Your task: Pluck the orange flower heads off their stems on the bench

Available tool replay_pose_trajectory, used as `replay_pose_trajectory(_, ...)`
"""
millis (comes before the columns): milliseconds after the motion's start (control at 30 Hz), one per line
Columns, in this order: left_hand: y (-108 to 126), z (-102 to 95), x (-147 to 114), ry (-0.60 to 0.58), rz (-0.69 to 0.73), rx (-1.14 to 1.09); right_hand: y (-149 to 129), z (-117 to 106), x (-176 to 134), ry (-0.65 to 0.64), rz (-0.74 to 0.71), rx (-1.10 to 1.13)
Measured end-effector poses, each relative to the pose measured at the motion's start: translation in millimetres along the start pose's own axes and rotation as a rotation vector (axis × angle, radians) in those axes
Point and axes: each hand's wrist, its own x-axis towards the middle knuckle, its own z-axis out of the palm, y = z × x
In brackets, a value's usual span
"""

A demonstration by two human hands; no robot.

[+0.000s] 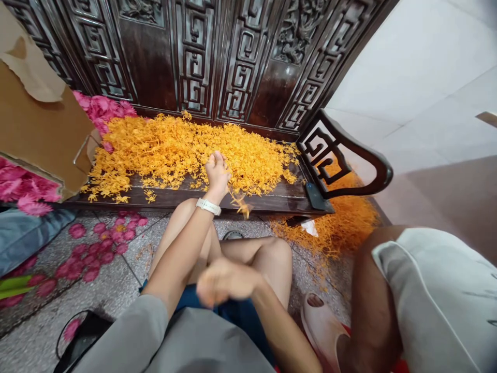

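My left hand (217,173), with a white watch (208,206) on its wrist, is at the front edge of a pile of small orange artificial flower pieces (244,155). Its fingers are curled. A blurred orange strand (241,204) dangles beside that palm over the bench edge and seems to be in its grip. My right hand (227,282) is over my lap, smeared by motion, and its fingers cannot be made out. The pile spreads along a dark carved wooden bench (186,196).
A cardboard box (46,114) stands at left, with pink artificial flowers (27,186) around it. More pink flowers (101,243) lie on the floor. A phone (315,196) rests near the armrest (357,150). Orange strands (341,223) heap beyond it. Another person's leg (375,290) is at right.
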Motion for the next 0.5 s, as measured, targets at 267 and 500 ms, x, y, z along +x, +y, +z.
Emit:
replay_pose_trajectory(267,-6.7,-1.9,3.6,-0.115,-0.151,0.058,-48.7,-14.8,-42.6,-0.004,-0.394,-0.139)
replay_pose_trajectory(500,2.9,-6.2,-10.3,-0.325,-0.328,0.057,-39.6,-66.8,-111.5,1.390,-0.422,-0.007)
